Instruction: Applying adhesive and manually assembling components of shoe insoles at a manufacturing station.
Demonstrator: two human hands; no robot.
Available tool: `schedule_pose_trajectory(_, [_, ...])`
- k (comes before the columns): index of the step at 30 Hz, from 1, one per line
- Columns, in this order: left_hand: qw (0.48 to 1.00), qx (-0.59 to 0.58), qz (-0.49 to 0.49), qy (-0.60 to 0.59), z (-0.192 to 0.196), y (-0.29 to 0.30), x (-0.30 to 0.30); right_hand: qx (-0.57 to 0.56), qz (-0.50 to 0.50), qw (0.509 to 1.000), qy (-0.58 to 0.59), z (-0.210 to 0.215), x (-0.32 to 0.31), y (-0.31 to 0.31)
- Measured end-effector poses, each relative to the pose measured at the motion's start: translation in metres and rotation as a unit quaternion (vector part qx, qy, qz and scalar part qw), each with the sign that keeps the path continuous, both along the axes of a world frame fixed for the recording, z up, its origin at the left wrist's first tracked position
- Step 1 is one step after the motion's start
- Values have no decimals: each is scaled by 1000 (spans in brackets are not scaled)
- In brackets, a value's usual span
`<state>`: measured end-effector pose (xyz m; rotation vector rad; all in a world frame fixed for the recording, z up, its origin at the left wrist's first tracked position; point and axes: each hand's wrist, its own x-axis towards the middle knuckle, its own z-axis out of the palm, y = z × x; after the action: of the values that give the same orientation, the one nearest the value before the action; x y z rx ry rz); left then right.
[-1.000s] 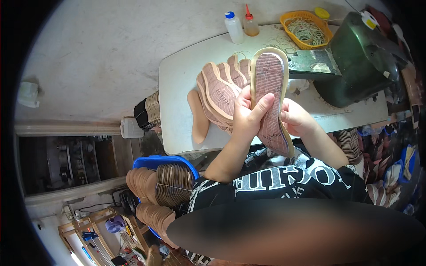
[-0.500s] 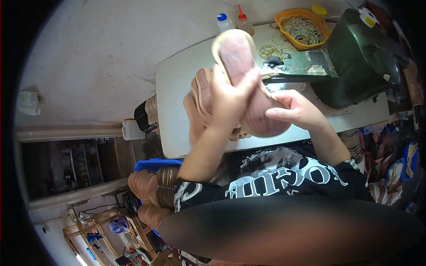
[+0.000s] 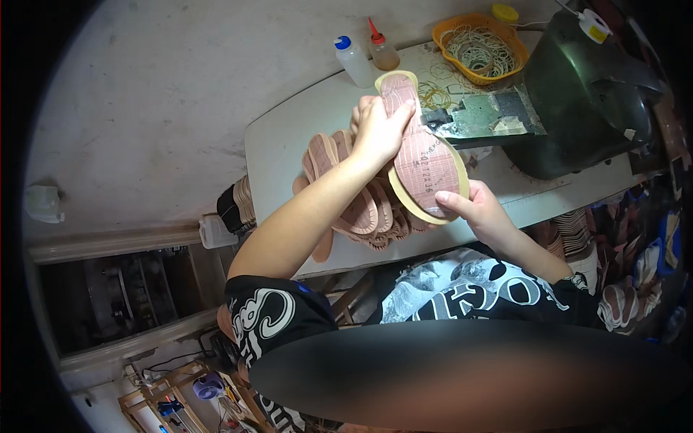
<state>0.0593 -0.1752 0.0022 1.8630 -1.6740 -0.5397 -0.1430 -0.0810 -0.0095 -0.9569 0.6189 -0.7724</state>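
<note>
Both my hands grip one shoe insole [image 3: 429,162], pinkish and lined on its upward face, with dark print and a pale yellow rim. My left hand [image 3: 381,128] closes round its narrow middle, thumb on top. At the broad end, my right hand [image 3: 476,208] pinches the edge, with its thumb on the face and its fingers mostly hidden underneath. The insole is tilted beside the flat arm of a green machine [image 3: 491,115]. Below my left forearm, a pile of similar insoles [image 3: 359,211] lies on the white table [image 3: 278,141].
Toward the back stand a blue-capped bottle [image 3: 354,61] and a red-tipped bottle [image 3: 382,52]. An orange basket [image 3: 442,36] holds rubber-band-like loops, with more loops lying beside it. The machine's bulky green body [image 3: 577,108] fills the right side. A white jug [image 3: 216,232] is left of the table.
The insole has been turned and lowered, so its printed face and yellow rim now show at the broad end. My right hand has shifted down that edge; my left still grips the middle.
</note>
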Motion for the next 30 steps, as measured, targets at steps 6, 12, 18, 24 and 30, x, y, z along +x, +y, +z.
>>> schedule_pose_trajectory(6, [998,63,-4,9,-2,-24,9,137,34,989,-44,2,9,-3])
schedule_pose_trajectory(12, [1000,-2,9,-23,6,-41,21,184,-38,979,-82,10,34,-8])
schedule_pose_trajectory(18, [866,135,-471,-97,46,-54,38,183,-48,976,-105,15,45,-22])
schedule_pose_trajectory(24, [840,206,-472,-173,65,-71,34,169,-80,980,-74,26,50,-22])
schedule_pose_trajectory(30, [845,267,-444,-132,69,-74,45,154,-66,984,-55,25,51,-28])
